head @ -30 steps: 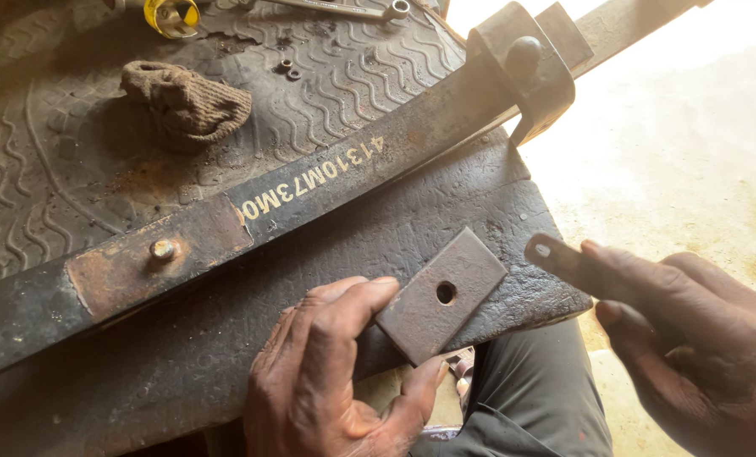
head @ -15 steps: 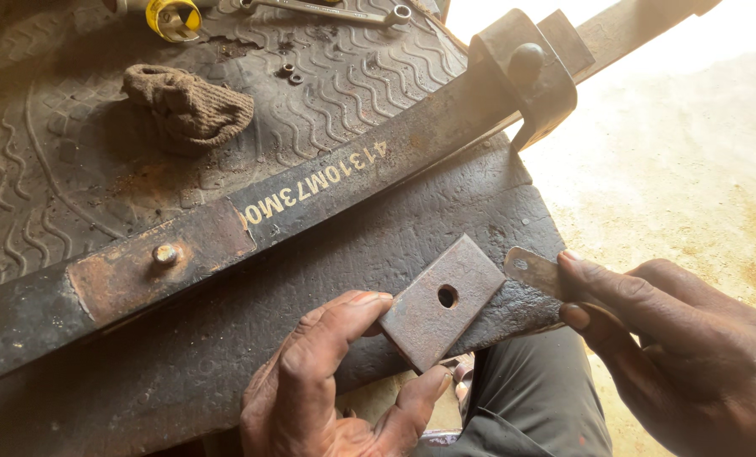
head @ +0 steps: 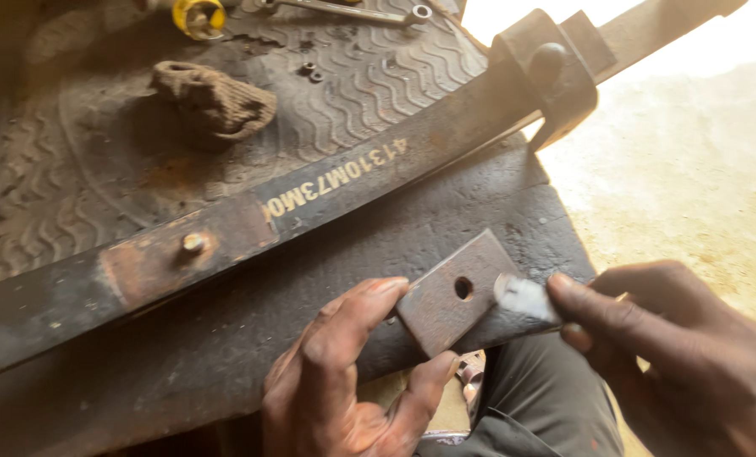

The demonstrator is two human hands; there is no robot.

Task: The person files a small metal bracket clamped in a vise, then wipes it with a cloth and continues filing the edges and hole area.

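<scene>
The left hand (head: pixel 344 381) clamps a rusty square steel plate with a centre hole (head: pixel 450 296) between thumb and fingers, tilted face-up at the edge of the dark worn rubber mat (head: pixel 226 338), presenting the hole to the tool. The right hand (head: pixel 674 347) is closed on a small blurred pale metal tool (head: pixel 526 298), its tip touching the plate just beside the hole. Behind, a long rusty steel leaf spring (head: pixel 141 262) lies diagonally, bearing white stencilled characters mid-length near its bolt head (head: pixel 193 244).
</scene>
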